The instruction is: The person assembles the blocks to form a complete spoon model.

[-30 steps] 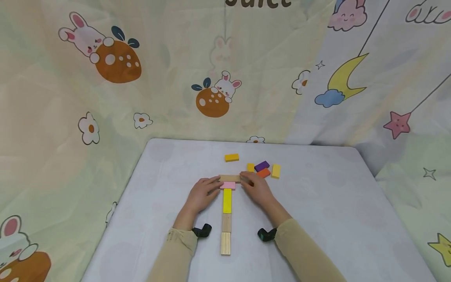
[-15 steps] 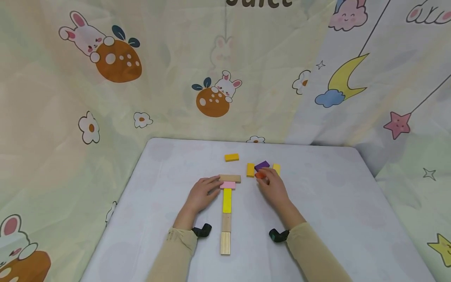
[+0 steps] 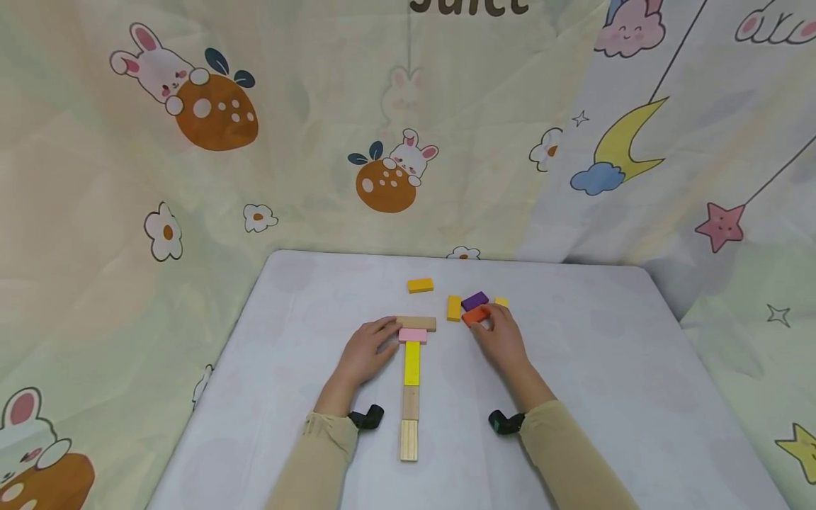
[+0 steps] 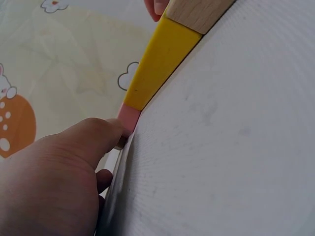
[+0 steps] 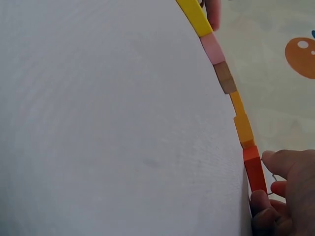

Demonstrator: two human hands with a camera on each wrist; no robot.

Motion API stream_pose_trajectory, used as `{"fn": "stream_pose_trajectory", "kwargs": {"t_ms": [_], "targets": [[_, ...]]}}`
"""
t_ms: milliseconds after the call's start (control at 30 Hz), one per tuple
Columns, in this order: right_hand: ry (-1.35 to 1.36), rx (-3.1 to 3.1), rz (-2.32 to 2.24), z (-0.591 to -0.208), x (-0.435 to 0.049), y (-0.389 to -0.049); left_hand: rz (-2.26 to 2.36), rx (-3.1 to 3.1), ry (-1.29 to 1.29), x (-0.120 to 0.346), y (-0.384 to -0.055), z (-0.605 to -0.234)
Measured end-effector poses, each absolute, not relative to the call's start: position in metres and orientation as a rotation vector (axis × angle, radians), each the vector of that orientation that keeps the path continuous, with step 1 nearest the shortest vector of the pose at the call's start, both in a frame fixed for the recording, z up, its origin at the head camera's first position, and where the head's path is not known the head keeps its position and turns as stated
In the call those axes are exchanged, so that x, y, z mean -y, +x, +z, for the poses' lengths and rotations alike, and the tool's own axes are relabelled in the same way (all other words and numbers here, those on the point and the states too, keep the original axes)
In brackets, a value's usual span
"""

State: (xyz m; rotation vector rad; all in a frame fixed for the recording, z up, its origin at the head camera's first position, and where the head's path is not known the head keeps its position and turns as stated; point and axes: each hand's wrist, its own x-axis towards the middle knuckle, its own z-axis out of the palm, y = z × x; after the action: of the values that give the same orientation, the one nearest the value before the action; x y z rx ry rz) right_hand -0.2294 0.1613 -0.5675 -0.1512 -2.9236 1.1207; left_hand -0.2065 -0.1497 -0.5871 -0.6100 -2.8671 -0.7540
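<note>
My left hand (image 3: 366, 352) rests at the left ends of a crosswise wooden block (image 3: 418, 324) and the pink block (image 3: 413, 336) just nearer; its thumb touches the pink block. Below the pink one, a bright yellow block (image 3: 412, 363), a plain wooden block (image 3: 411, 402) and a grooved wooden block (image 3: 409, 440) lie end to end in a line. To the right, my right hand (image 3: 505, 340) pinches an orange block (image 3: 474, 314) on the table. The right wrist view shows fingers and thumb around that orange block (image 5: 254, 169).
A purple block (image 3: 474, 301) lies just behind the orange one, with an amber block (image 3: 454, 308) to its left. Partly hidden by the right hand is a pale yellow block (image 3: 501, 302). Another amber block (image 3: 420, 285) lies farther back on the white table (image 3: 593, 368).
The right hand has left the right end of the crosswise wooden block, moved right and taken hold of the orange block, which has shifted slightly. My left hand has stayed in place.
</note>
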Motion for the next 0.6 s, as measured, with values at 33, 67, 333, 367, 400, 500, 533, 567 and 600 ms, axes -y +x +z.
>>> {"fn": "stream_pose_trajectory", "kwargs": {"t_ms": [33, 67, 333, 367, 400, 500, 533, 567, 600], "targets": [[-0.163, 2.924, 1.119, -0.5677, -0.1611, -0.2296, -0.748, 2.864, -0.612, 0.1495, -0.2065, -0.5875], [-0.169, 2.922, 1.119, -0.5680, -0.1612, -0.2300, -0.744, 2.865, -0.611, 0.1493, -0.2067, -0.5877], [-0.198, 2.956, 1.090, -0.5710, -0.1603, -0.2329, -0.730, 2.910, -0.590, 0.1486, -0.2075, -0.5862], [-0.199, 2.961, 1.083, -0.5711, -0.1600, -0.2332, -0.732, 2.918, -0.584, 0.1485, -0.2075, -0.5858], [-0.199, 2.969, 1.069, -0.5714, -0.1598, -0.2336, -0.734, 2.925, -0.578, 0.1484, -0.2074, -0.5854], [-0.204, 2.976, 1.041, -0.5711, -0.1585, -0.2344, -0.744, 2.926, -0.569, 0.1482, -0.2069, -0.5846], [-0.204, 2.977, 1.030, -0.5710, -0.1581, -0.2347, -0.744, 2.925, -0.568, 0.1481, -0.2067, -0.5846], [-0.207, 2.975, 1.023, -0.5708, -0.1575, -0.2348, -0.744, 2.921, -0.569, 0.1480, -0.2065, -0.5846], [-0.211, 2.976, 1.017, -0.5705, -0.1570, -0.2349, -0.740, 2.919, -0.567, 0.1480, -0.2064, -0.5846]]}}
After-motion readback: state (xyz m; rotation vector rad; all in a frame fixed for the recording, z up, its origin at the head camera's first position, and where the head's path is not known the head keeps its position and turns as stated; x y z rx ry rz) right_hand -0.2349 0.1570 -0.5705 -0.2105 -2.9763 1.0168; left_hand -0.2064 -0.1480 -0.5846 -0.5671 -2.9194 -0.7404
